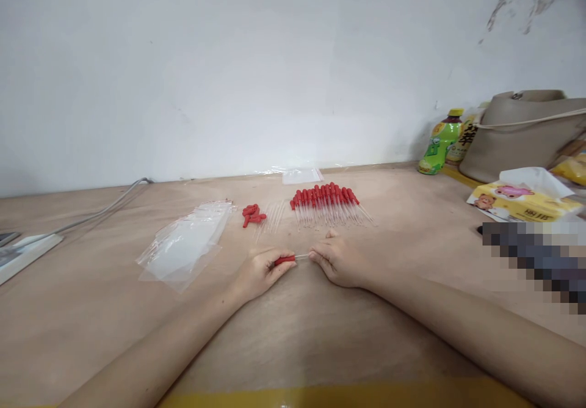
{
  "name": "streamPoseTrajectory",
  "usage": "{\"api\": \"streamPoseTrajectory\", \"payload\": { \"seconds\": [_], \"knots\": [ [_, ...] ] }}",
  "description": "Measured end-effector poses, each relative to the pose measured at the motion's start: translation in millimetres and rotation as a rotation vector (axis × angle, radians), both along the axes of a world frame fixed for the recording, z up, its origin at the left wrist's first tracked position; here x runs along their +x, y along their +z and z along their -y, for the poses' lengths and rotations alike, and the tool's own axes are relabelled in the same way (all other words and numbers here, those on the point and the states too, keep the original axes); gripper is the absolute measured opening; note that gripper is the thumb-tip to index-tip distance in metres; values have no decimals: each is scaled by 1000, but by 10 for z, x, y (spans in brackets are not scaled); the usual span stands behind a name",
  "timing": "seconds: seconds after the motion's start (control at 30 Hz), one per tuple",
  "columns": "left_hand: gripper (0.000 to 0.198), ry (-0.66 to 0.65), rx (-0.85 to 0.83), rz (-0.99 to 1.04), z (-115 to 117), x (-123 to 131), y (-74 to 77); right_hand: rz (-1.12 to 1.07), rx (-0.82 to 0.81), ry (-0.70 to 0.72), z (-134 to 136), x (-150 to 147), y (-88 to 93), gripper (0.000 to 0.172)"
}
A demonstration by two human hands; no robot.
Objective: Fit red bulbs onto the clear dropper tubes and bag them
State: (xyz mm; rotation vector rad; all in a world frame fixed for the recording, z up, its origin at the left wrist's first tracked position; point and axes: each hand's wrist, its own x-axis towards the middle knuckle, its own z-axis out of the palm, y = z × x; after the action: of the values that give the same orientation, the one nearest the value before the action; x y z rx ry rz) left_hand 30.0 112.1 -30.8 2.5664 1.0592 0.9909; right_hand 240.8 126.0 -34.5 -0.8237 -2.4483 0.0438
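Note:
My left hand (268, 270) is closed around a red rubber bulb (284, 261). From the right, my right hand (336, 259) pinches a thin clear glass tube (302, 256), whose left end meets the mouth of the bulb; how deep it sits inside cannot be seen. Just beyond my left hand lie a small pile of loose red bulbs (251, 214) and several bare glass tubes (273, 217). Behind my right hand, a row of droppers (327, 199) lies side by side, red bulbs toward the wall and clear tips toward me.
Clear plastic bags (187, 243) lie fanned out at the left, with another flat bag (302, 176) by the wall. A grey cable (110, 207) crosses the far left. At the right stand a green bottle (441, 142), a beige handbag (526, 130) and a yellow tissue pack (524, 203).

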Motion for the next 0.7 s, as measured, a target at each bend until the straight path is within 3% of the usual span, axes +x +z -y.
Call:
{"api": "streamPoseTrajectory", "payload": {
  "seconds": [0.3,0.4,0.53,0.7],
  "knots": [
    [22,106,33,28,-103,-60,2,57,29,-107,12,42,135,22],
    [31,174,-14,32,-158,-117,-6,-62,-88,-218,-59,108,198,23],
    [19,162,-85,-20,-198,-139,-11,-208,-294,-416,-297,141,261,23],
    [15,147,-87,-44,-188,-122,13,-276,-394,-631,-643,-80,260,29]
  ]
}}
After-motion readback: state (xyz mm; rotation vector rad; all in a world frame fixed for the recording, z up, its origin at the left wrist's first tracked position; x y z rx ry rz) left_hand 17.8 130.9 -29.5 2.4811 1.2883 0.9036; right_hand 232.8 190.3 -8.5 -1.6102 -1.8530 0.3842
